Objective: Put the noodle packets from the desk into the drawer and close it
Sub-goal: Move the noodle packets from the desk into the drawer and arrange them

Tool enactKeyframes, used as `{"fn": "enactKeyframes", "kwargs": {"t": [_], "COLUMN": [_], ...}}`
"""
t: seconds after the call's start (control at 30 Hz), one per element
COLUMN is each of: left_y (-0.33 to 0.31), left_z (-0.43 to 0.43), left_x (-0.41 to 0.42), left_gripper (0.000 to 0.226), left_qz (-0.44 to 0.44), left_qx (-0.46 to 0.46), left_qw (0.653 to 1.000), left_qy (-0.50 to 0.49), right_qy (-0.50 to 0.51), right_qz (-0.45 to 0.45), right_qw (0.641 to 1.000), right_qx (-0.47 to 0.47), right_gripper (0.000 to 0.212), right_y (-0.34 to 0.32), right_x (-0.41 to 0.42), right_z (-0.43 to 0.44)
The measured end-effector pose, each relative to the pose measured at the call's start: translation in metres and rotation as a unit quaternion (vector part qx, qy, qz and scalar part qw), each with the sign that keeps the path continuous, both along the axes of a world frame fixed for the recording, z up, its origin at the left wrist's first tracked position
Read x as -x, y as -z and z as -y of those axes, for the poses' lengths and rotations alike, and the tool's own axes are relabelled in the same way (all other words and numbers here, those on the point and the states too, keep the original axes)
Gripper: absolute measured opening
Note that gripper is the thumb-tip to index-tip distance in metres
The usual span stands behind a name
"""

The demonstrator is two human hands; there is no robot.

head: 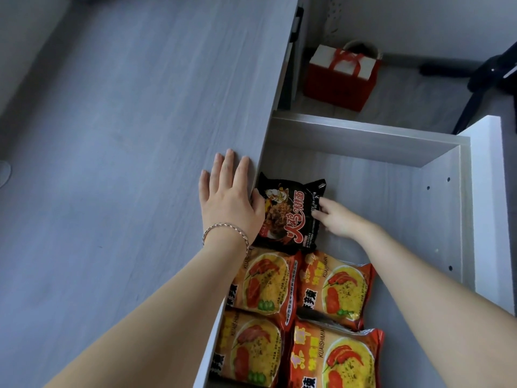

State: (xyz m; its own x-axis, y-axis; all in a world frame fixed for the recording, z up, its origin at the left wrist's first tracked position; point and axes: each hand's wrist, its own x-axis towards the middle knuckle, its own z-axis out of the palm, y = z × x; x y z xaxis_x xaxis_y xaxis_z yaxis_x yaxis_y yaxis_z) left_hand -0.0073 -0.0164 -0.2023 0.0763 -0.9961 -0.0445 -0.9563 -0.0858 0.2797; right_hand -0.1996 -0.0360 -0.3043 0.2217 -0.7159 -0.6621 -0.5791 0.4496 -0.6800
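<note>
Both forearms enter from the lower edge. Four orange noodle packets (296, 317) lie flat in a two-by-two block at the near end of the open drawer (436, 214). Beyond them lies a black noodle packet (288, 214), glossy and crinkled. Right hand (340, 219): fingers on the black packet's right edge; whether it grips the packet cannot be told. Left hand (228, 197): flat, fingers spread, on the desk (126, 135) at its edge, bracelet (223, 229) on the wrist. Bare pale woodgrain drawer floor remains to the right and beyond. A red gift bag (342, 77) stands on the floor past the drawer.
</note>
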Motion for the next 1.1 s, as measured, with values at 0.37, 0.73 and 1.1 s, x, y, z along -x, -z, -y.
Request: {"fn": "enactKeyframes", "kwargs": {"t": [0.37, 0.73, 1.1], "left_y": [-0.001, 0.001, 0.0], "left_z": [-0.001, -0.001, -0.002], "left_x": [0.001, 0.002, 0.002], "left_gripper": [0.055, 0.055, 0.056], "left_qz": [0.002, 0.007, 0.031], "left_qx": [0.001, 0.008, -0.006], "left_qw": [1.0, 1.0, 0.999], "left_qy": [-0.002, -0.001, 0.009], "right_qy": [0.124, -0.16, -0.016], "right_qz": [0.0, -0.132, -0.102], "right_qw": [0.992, 0.977, 0.988], "right_qx": [0.015, 0.051, 0.111], "right_gripper": [0.044, 0.045, 0.037], "right_y": [-0.001, -0.012, -0.061], "right_x": [-0.026, -0.005, 0.003], "right_z": [-0.04, -0.093, -0.099]}}
